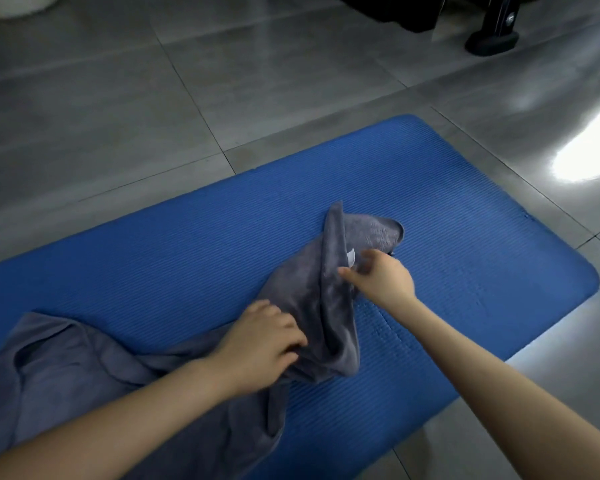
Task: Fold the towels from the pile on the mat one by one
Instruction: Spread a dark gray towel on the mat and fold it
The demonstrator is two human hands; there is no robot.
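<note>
Fingers of my left hand clutch the grey towel, pinning it to the mat so my right hand, fingers loosely spread, can catch its edge.

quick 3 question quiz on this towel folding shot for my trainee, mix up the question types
1. True or false: the grey towel is already folded into a neat square.
2. Which hand has its fingers curled into the towel? A. left hand B. right hand C. neither
3. Fill in: the white tag shows just beside the ___ hand.

Key: 1 false, it lies crumpled on the blue mat; 2 A; 3 right.
</note>
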